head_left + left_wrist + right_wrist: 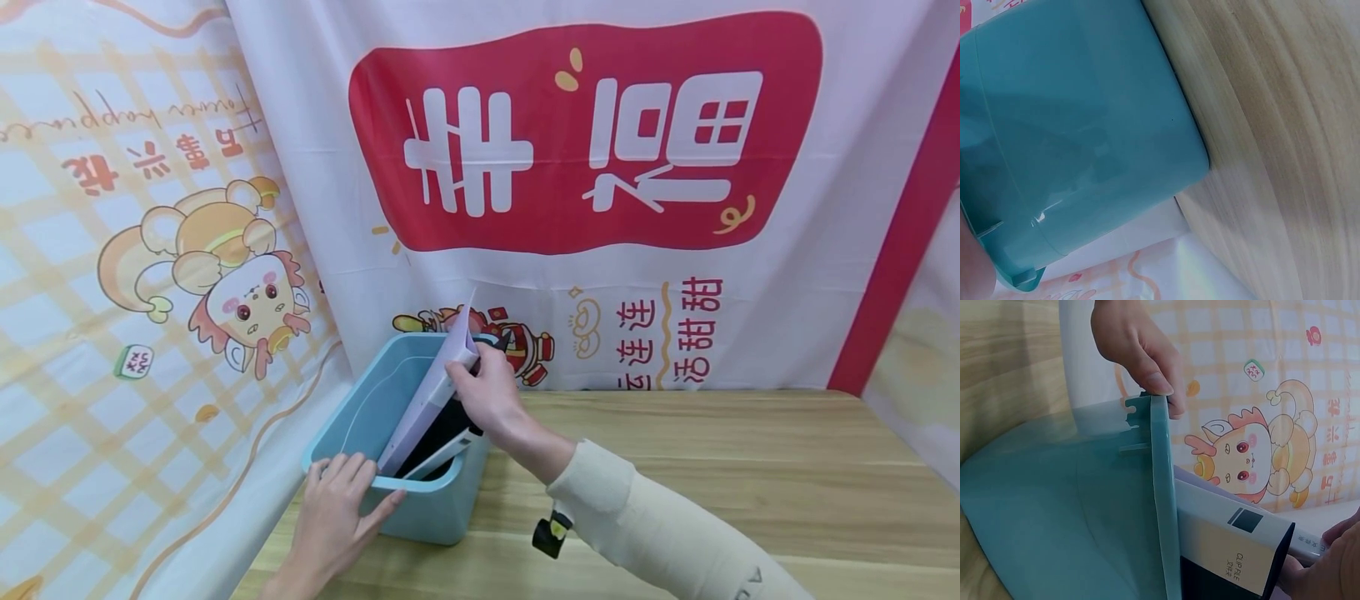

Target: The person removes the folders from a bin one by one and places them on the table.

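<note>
A light-blue plastic bin stands on the table, with several files upright and tilted inside. My left hand grips the bin's near rim at its left corner, fingers over the edge and thumb outside. With thumb and fingers, my right hand pinches the upper end of a lilac file folder, which leans up out of the bin. Beside that folder is a file with a white spine marked "CLIP FILE" and black sides. The lower parts of the files are hidden by the bin wall.
The wood-grain table extends to the right of the bin. A white and red printed cloth hangs behind it. Another cloth with a checked pattern hangs close along the left side.
</note>
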